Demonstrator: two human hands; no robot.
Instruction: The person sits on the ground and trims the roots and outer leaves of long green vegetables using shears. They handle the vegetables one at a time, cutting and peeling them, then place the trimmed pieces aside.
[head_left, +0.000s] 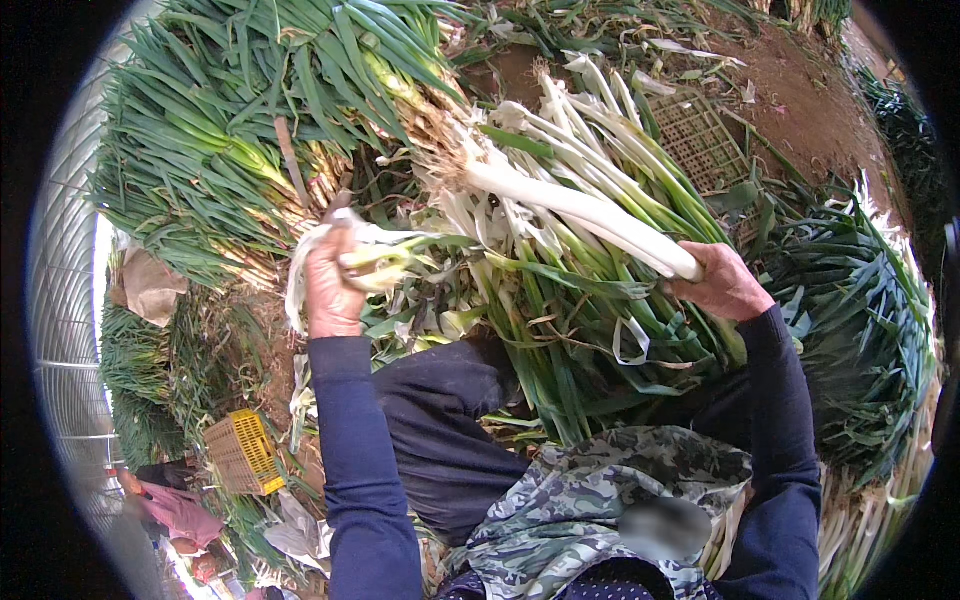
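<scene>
My left hand is closed around torn pale outer leaves of a Welsh onion, blurred by motion. Just beyond it, a narrow brown strip lies across the green bundle; I cannot tell whether the hand holds it. My right hand grips a thick white Welsh onion stalk, whose root end points up and left. Beneath that stalk, a heap of peeled Welsh onions slants across my lap area, white ends away from me and green leaves toward my knees.
Large bundles of unpeeled green onions fill the upper left. More onions are piled at the right. A plastic crate lies beyond the heap, and a yellow crate stands lower left, near a person in a pink top.
</scene>
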